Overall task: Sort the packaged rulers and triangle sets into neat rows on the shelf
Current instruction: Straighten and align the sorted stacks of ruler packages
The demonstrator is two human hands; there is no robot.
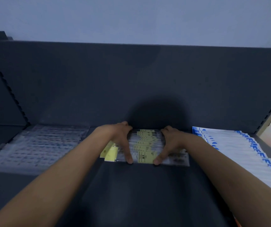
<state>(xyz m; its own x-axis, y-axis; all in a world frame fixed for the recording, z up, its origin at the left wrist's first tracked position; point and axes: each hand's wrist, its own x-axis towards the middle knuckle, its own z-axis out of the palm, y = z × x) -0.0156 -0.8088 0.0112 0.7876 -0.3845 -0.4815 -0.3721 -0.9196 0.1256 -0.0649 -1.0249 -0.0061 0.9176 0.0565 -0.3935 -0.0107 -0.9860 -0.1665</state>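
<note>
Arms: the left arm (57, 177) and right arm (221, 177) reach in toward the yellow-label stack (145, 143), one from each side.
Shelf floor (139, 194): dark grey and flat, under the arms and the stack.
Yellow-label stack: see-through ruler packs with yellow labels, piled a bit crooked in the middle of the floor.
Left hand (120, 138): holds the stack's left end, one finger on the near edge, the rest round the far edge.
Right hand (171, 141): holds the right end the same way.
Clear packs (38, 145): a blurry row left of the stack.
White and blue packs (239, 154): an overlapping row right of the stack.
Back panel (131, 79): dark grey, behind the stack, with a round shadow (156, 110).
Wall (131, 17): pale, above the panel.
</note>
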